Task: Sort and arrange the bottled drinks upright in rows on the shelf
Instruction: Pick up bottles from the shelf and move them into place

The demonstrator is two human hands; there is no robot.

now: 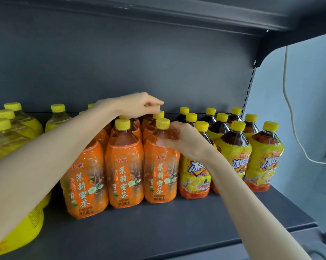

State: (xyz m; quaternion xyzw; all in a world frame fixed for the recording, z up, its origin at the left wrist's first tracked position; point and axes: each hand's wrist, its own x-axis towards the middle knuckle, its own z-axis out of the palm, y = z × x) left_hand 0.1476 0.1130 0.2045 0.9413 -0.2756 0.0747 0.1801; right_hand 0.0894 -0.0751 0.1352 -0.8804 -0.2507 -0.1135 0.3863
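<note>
Orange-labelled tea bottles (124, 171) with yellow caps stand upright in rows at the middle of the dark shelf (158, 228). My right hand (179, 139) grips the shoulder of the front right orange bottle (160, 177). My left hand (139, 106) reaches over the rows and pinches the cap of an orange bottle at the back; that bottle is mostly hidden. To the right stand dark-tea bottles with yellow labels (233, 156), also in rows. Pale yellow bottles (10, 136) stand at the left.
The shelf's grey back panel (121, 62) rises behind the bottles and another shelf (158, 10) hangs overhead. A white cable (287, 94) hangs on the wall right of the shelf upright. Bare shelf surface runs along the front edge.
</note>
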